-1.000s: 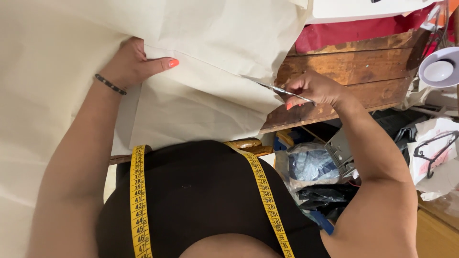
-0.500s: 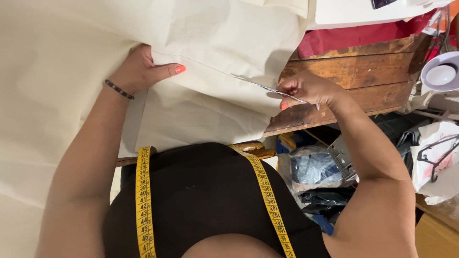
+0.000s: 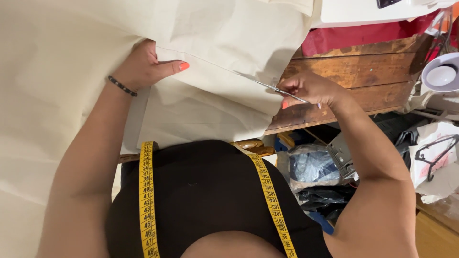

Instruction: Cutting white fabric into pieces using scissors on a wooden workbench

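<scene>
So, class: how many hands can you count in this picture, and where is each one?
2. The left hand presses flat on the cream fabric, thumb stretched out. The right hand grips the scissors at the fabric's edge, over the wooden table. No others show.

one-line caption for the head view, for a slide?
Left hand pins cream fabric on a wooden table while right hand works scissors into its edge.
</scene>
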